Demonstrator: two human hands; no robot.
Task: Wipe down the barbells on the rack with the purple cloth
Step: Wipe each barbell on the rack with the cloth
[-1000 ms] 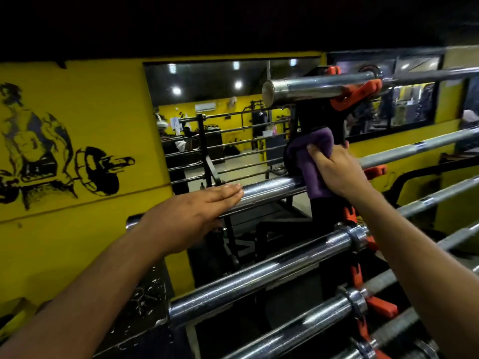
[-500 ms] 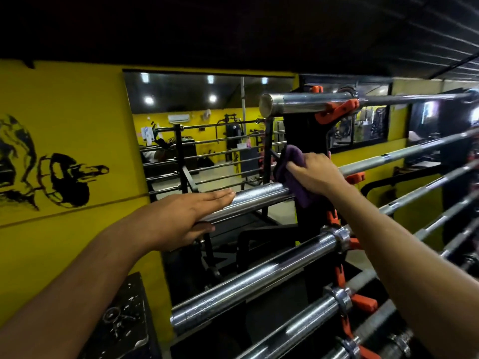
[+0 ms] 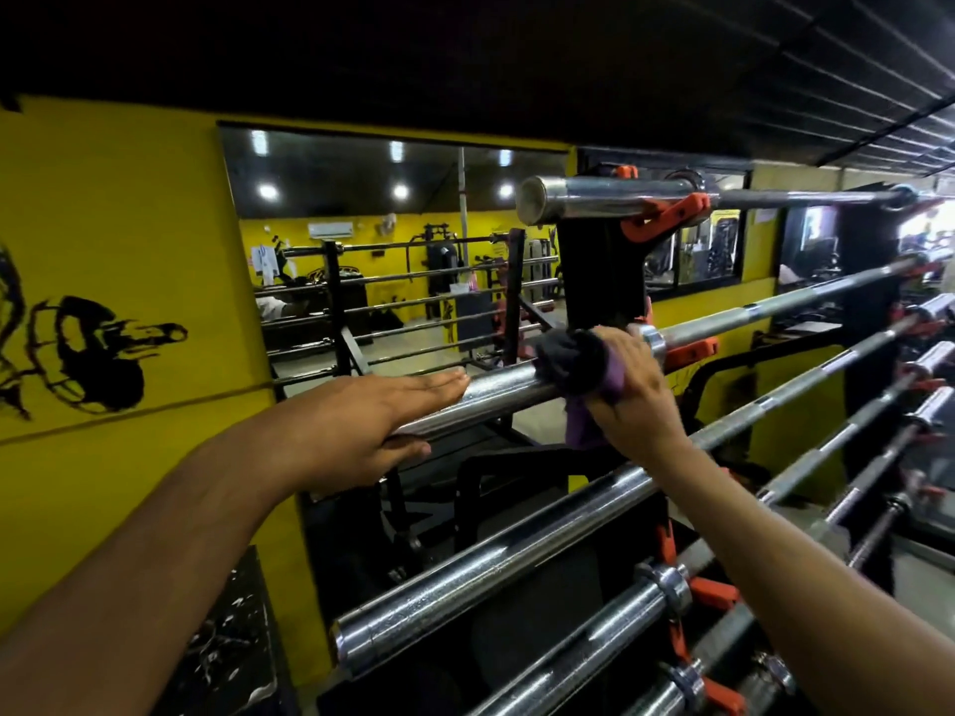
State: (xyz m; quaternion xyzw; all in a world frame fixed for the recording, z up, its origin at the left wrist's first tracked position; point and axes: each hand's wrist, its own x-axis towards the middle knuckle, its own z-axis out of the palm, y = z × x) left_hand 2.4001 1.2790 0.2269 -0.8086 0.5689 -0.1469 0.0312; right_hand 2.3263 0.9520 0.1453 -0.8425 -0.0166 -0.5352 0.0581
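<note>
Several chrome barbells lie on a black rack [image 3: 602,271] with orange hooks [image 3: 666,217]. My right hand [image 3: 633,392] grips the purple cloth [image 3: 579,369], wrapped around the sleeve of the second barbell [image 3: 496,390] from the top, just left of its collar [image 3: 648,341]. My left hand [image 3: 362,421] lies flat on the same sleeve further left, fingers straight along the top, thumb below. The sleeve's left end is hidden under that hand. The top barbell [image 3: 584,196] sits above, and a lower barbell [image 3: 465,576] below.
A yellow wall [image 3: 103,250] with a black mural stands at the left. A wall mirror [image 3: 387,240] behind reflects the gym and rack. More barbell shafts [image 3: 806,374] run off to the right. A dark speckled block [image 3: 227,638] sits at lower left.
My right hand with the cloth has slid down onto the sleeve, close to the collar. The view has turned right and up. My left hand has stayed flat on the sleeve.
</note>
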